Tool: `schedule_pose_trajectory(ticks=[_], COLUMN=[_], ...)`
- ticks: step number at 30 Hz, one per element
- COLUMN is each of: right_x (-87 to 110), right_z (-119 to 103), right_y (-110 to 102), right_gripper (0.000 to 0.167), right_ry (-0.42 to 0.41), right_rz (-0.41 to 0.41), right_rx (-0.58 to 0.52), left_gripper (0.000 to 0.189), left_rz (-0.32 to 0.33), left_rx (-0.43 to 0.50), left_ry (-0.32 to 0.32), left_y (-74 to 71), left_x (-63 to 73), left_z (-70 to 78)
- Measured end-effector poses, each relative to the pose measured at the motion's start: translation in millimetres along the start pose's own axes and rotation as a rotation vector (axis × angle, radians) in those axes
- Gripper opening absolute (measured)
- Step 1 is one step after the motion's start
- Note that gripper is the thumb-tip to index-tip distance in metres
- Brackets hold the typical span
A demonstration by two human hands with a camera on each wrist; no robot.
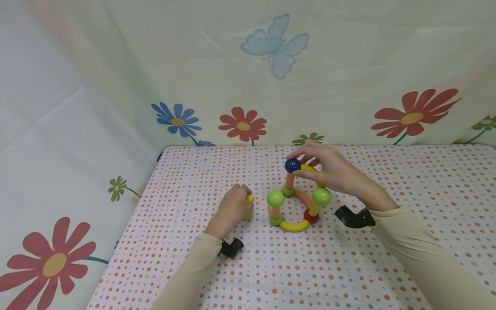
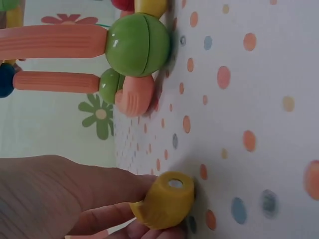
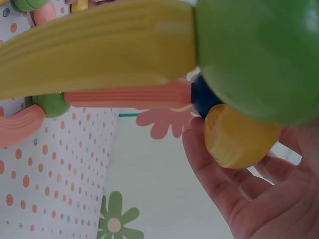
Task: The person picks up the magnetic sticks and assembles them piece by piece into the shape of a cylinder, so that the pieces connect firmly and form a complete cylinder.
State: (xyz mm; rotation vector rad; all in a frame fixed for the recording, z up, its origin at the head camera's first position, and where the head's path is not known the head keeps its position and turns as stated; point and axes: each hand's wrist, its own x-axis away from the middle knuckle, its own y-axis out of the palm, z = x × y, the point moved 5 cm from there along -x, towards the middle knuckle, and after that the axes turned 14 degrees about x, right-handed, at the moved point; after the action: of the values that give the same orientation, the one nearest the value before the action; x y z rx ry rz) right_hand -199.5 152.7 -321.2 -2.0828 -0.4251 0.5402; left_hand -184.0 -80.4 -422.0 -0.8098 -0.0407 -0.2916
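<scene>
A frame of magnetic balls and sticks stands on the spotted cloth. My right hand (image 1: 329, 165) pinches the dark blue ball (image 1: 292, 165) on top of an upright orange stick (image 1: 289, 181). From that ball a yellow curved stick (image 3: 239, 139) runs under my fingers to a large green ball (image 1: 321, 196). Another green ball (image 1: 275, 198) tops the upright at the left. Lower down, a red ball (image 1: 311, 215) and a yellow arc (image 1: 294, 226) form part of the base. Left of the frame, my left hand (image 1: 232, 206) grips a yellow curved stick (image 2: 172, 199) with a metal disc in its end, close over the cloth.
The dotted cloth (image 1: 271, 275) covers the table. Behind it hangs a pale curtain (image 1: 186, 64) with printed flowers and a butterfly, and another white sheet (image 1: 58, 142) hangs along the left. Black wrist mounts (image 1: 354, 217) sit on both sleeves.
</scene>
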Motion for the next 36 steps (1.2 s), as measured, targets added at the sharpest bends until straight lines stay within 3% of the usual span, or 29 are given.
schedule_pose_trajectory(ticks=[5,10,16,21,26,31,36], right_x=[0.2,-0.2,-0.1,0.0,0.3,-0.2,3.4], right_z=[-0.7,-1.3,-1.6,-0.6,0.0,0.2,-4.9], right_y=[1.0,1.0,1.2,1.9,3.5,5.0,-2.8], right_gripper=[0.038,0.039,0.038,0.039,0.039,0.039,0.037], right_ry=[0.018,0.011,0.007,0.0,-0.016,-0.022,-0.016], right_rz=[-0.009,-0.001,-0.002,0.002,0.008,0.002,0.031], right_rx=[-0.005,0.005,0.003,-0.008,-0.015,-0.015,0.015], left_gripper=[0.018,0.024,0.03,0.031,0.03,0.028,0.032], left_rz=[-0.019,-0.044,-0.037,-0.074,-0.128,-0.156,-0.23], left_rx=[0.088,0.247,0.337,0.345,0.299,0.34,0.498], left_ry=[0.03,0.015,0.071,0.146,0.166,0.169,0.136], left_y=[-4.9,-22.8,-43.9,-49.4,-46.2,-44.7,-43.7], left_x=[-8.6,-17.8,-21.3,-21.5,-22.3,-25.0,-29.2], left_z=[5.6,15.0,42.2,69.5,89.1,91.7,82.6])
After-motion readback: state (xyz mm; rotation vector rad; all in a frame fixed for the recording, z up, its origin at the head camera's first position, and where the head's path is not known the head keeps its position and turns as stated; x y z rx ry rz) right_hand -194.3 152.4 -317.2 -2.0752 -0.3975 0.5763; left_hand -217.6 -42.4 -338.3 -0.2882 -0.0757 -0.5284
